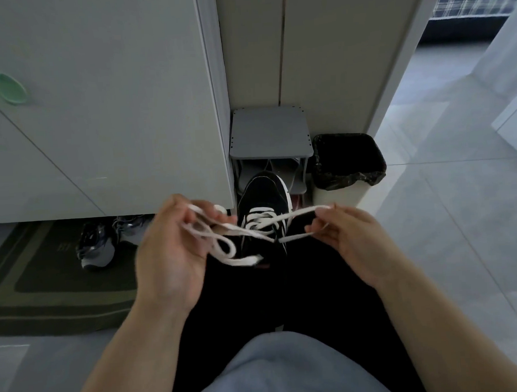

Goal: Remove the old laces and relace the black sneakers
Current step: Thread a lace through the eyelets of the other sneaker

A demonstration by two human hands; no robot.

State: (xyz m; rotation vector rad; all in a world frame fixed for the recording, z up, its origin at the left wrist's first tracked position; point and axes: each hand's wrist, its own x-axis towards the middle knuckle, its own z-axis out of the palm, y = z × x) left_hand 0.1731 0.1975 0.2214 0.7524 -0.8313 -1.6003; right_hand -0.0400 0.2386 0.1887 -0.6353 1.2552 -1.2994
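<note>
A black sneaker (263, 192) with a white sole edge points away from me, its toe near the grey stool. A white flat lace (261, 222) runs through its eyelets and out to both sides. My left hand (170, 251) holds several loose loops of the lace to the left of the shoe, fingers curled around them. My right hand (349, 239) pinches the lace's other end to the right of the shoe. The back of the sneaker is hidden among my dark trousers.
A small grey stool (270, 135) stands against the wall ahead, with a bin lined in black plastic (348, 161) to its right. A pair of grey running shoes (104, 243) sits on a dark mat (46, 291) at the left. White cabinet doors (97, 114) fill the upper left.
</note>
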